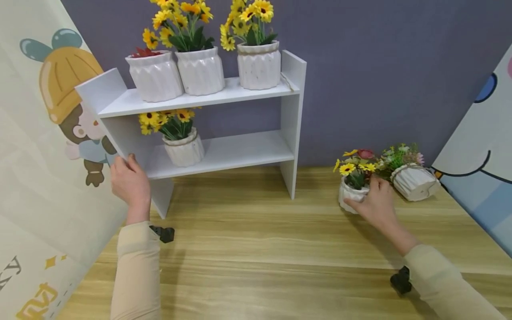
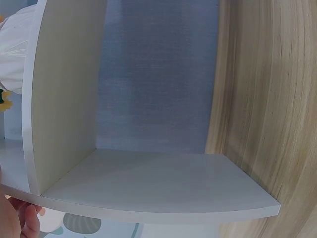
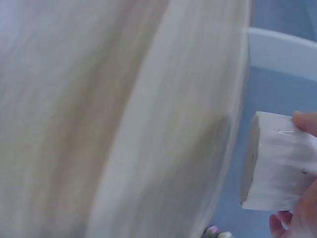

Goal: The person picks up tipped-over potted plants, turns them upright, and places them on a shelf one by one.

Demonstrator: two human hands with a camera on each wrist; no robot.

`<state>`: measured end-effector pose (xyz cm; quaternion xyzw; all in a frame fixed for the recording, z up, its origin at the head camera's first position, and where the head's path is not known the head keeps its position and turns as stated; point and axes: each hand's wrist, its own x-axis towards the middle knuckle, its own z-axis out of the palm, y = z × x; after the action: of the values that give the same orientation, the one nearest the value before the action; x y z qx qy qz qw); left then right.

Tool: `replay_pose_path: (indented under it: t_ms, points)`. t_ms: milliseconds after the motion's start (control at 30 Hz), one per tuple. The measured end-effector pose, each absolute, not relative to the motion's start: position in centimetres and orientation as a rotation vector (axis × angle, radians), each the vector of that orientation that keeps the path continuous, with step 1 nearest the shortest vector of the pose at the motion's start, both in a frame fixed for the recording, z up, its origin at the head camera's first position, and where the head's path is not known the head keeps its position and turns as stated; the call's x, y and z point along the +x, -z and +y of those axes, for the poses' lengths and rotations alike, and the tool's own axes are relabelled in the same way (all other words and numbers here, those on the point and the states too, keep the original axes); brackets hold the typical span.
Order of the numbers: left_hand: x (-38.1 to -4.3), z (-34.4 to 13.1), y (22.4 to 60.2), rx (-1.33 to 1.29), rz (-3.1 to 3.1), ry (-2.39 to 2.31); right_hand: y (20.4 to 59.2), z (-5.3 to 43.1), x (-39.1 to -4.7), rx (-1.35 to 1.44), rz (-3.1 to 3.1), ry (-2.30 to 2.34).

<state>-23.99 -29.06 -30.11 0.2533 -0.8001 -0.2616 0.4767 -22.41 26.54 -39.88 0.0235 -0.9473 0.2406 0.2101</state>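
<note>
My left hand grips the front edge of the left side panel of a white two-tier shelf. In the left wrist view its fingers curl behind that panel, just by the lower board. At the right, my right hand holds a small white flowerpot with yellow and red flowers, thumb on the near side and fingers round the far side. The right wrist view has the pot's bare base and ribbed wall between thumb and fingers.
Right of that hand, another white pot with mixed flowers lies tipped on the wooden table. Three white pots stand on the upper board, and one pot with yellow flowers is on the lower board. A purple-grey wall rises behind.
</note>
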Motion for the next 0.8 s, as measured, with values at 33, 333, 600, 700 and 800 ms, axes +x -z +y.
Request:
replay_pose_path:
  t_ms: [33, 333, 600, 700, 800]
  points:
    - [-24.0, -29.1, 30.1, 0.616, -1.954, 0.641, 39.6, 26.3, -22.4, 0.077, -2.632, -0.659]
    - [-24.1, -29.0, 30.1, 0.622, -1.962, 0.652, 37.9, 24.1, -21.5, 0.187, -2.610, -0.771]
    - [-24.1, -29.2, 30.1, 0.635, -1.953, 0.654, 36.3, 21.6, -20.7, 0.345, -2.504, -0.818]
    - [-24.1, -29.1, 30.1, 0.634, -1.953, 0.652, 35.5, 20.7, -20.3, 0.377, -2.527, -0.821]
    - [-24.1, -29.1, 30.1, 0.633, -1.953, 0.651, 34.8, 19.7, -19.9, 0.407, -2.539, -0.816]
